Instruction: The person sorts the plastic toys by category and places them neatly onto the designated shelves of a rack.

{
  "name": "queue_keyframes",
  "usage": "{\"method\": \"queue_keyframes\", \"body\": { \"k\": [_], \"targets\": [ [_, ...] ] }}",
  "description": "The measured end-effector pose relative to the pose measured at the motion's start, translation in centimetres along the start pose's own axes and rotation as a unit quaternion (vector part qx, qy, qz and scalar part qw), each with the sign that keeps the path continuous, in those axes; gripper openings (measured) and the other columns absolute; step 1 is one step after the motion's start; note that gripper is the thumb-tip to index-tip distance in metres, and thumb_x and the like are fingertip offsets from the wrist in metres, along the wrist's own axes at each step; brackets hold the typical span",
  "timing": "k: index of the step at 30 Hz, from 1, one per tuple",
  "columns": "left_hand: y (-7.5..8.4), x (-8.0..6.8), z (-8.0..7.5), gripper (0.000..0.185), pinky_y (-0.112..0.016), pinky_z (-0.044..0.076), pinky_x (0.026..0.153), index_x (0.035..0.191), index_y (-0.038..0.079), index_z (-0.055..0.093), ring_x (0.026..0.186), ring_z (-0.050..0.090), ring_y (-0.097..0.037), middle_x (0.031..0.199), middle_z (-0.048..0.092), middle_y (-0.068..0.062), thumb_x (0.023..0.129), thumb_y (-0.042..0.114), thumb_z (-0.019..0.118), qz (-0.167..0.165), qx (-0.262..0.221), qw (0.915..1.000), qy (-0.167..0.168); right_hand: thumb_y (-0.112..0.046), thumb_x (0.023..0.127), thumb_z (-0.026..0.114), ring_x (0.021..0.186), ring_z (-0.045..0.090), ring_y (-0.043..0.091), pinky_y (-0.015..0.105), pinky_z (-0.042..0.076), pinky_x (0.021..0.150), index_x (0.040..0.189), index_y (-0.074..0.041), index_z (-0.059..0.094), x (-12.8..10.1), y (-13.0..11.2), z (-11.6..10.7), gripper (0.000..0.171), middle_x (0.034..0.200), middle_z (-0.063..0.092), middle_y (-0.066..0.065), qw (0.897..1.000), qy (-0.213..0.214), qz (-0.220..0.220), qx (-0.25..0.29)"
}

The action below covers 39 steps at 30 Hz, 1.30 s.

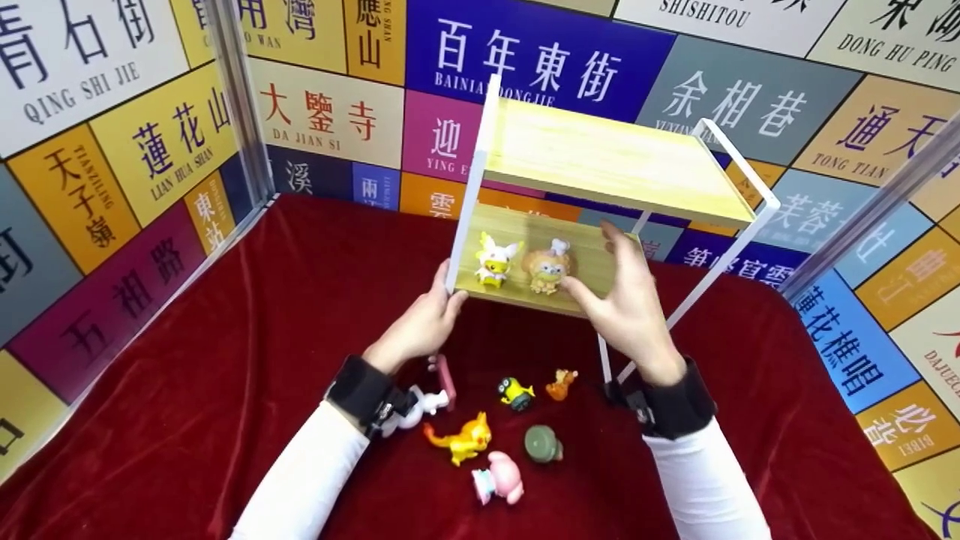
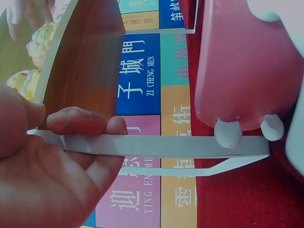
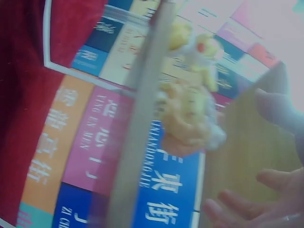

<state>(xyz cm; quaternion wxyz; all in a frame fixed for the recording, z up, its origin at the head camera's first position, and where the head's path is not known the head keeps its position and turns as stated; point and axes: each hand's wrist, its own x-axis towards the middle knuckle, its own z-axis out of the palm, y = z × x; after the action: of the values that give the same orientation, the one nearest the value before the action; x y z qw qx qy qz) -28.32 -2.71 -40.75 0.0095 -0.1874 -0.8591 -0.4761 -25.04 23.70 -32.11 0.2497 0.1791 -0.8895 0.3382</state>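
Curled fingers of my left hand [image 1: 417, 324] grip the white post [image 1: 470, 195] at eight o'clock on the two-tier shelf [image 1: 600, 154]. Thumb and fingers spread wide on my right hand [image 1: 634, 311], its thumb tip just beside the tan figurine with a white topknot [image 1: 547, 270]; the right wrist view is hazy, but they seem apart. That figurine stands on the lower tier at my right hand's ten o'clock, with a yellow-faced figurine in a white hood [image 1: 493, 264] at its nine o'clock. Towards six o'clock, toys lie on red cloth [image 1: 360, 277], among them a yellow long-tailed figurine [image 1: 466, 441].
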Motion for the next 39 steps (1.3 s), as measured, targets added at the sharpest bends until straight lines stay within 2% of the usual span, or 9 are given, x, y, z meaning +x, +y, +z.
{"method": "queue_keyframes", "body": {
  "k": [5,8,11,13,16,21,27,34,39],
  "targets": [
    [0.0,0.1,0.1,0.067,-0.033,0.048,0.063,0.160,-0.002,0.004,0.061,0.046,-0.015,0.076,0.050,0.000,0.110,0.023,0.041,0.011,0.003,0.9999,-0.005,-0.009,0.085,0.080,0.123,0.053,0.029,0.039,0.039,0.112,0.132,0.006,0.055,-2.5,-0.6,-1.7,0.055,0.131,0.058,0.023,0.997,0.062,-0.039,0.020],
    [0.1,0.1,0.1,0.067,-0.034,0.048,0.064,0.160,-0.003,0.004,0.061,0.047,-0.015,0.076,0.049,0.000,0.110,0.023,0.040,0.012,0.006,0.9999,-0.006,0.001,0.083,0.078,0.105,0.061,0.017,0.023,0.046,0.099,0.109,0.002,0.068,-4.0,-1.1,-2.7,0.029,0.109,0.068,0.014,0.993,0.045,-0.108,0.035],
    [0.2,0.1,0.0,0.067,-0.037,0.050,0.069,0.159,-0.003,0.004,0.064,0.049,-0.017,0.076,0.051,-0.001,0.110,0.023,0.039,0.011,0.011,0.9999,-0.004,0.004,0.080,0.077,0.090,0.064,0.010,0.017,0.050,0.085,0.098,-0.007,0.071,-5.2,-1.2,-3.1,0.021,0.094,0.071,0.002,0.978,-0.031,-0.204,0.041],
    [0.3,0.2,-0.1,0.067,-0.038,0.051,0.073,0.159,-0.003,0.004,0.066,0.052,-0.018,0.078,0.053,-0.003,0.110,0.024,0.039,0.010,0.015,0.9998,-0.002,0.002,0.081,0.077,0.087,0.065,0.009,0.018,0.051,0.083,0.099,-0.012,0.071,-5.9,-1.0,-3.1,0.023,0.093,0.071,-0.003,0.958,-0.101,-0.264,0.040],
    [0.4,0.4,-0.3,0.067,-0.039,0.051,0.074,0.160,-0.003,0.004,0.068,0.052,-0.019,0.080,0.055,-0.005,0.110,0.024,0.039,0.012,0.012,0.9998,0.001,-0.007,0.087,0.076,0.091,0.067,0.011,0.022,0.052,0.085,0.105,-0.014,0.070,-6.8,0.0,-2.5,0.021,0.098,0.070,-0.006,0.933,-0.203,-0.296,0.025],
    [0.2,0.4,-0.2,0.066,-0.036,0.049,0.069,0.160,-0.001,0.005,0.067,0.051,-0.017,0.082,0.057,-0.007,0.110,0.024,0.040,0.019,0.009,0.9998,0.003,-0.022,0.095,0.070,0.099,0.067,0.011,0.032,0.055,0.088,0.115,-0.013,0.068,-7.3,2.3,-1.4,0.022,0.106,0.070,-0.005,0.932,-0.308,-0.187,-0.046],
    [-0.1,0.0,0.0,0.065,-0.035,0.050,0.066,0.160,0.000,0.006,0.065,0.051,-0.016,0.083,0.059,-0.009,0.110,0.023,0.040,0.014,0.005,0.9999,0.001,-0.029,0.095,0.068,0.110,0.062,0.025,0.044,0.052,0.096,0.129,-0.004,0.061,-8.0,3.7,0.7,0.042,0.123,0.063,0.011,0.921,-0.371,-0.080,-0.088],
    [-0.2,-0.1,0.0,0.065,-0.032,0.047,0.059,0.161,0.002,0.006,0.059,0.047,-0.015,0.078,0.053,-0.004,0.110,0.022,0.040,0.013,0.000,0.9999,0.001,-0.029,0.093,0.070,0.104,0.065,0.041,0.056,0.051,0.092,0.125,0.000,0.061,-8.8,4.5,3.6,0.044,0.115,0.066,0.024,0.937,-0.293,0.049,-0.181],
    [-0.1,-0.1,0.0,0.065,-0.034,0.048,0.061,0.160,0.001,0.007,0.061,0.047,-0.015,0.078,0.052,-0.003,0.109,0.022,0.041,0.018,0.002,0.9998,0.003,-0.021,0.090,0.074,0.094,0.066,0.039,0.055,0.053,0.084,0.116,0.000,0.066,-9.1,5.4,4.8,0.034,0.097,0.070,0.019,0.940,-0.272,0.064,-0.198]
  ]
}}
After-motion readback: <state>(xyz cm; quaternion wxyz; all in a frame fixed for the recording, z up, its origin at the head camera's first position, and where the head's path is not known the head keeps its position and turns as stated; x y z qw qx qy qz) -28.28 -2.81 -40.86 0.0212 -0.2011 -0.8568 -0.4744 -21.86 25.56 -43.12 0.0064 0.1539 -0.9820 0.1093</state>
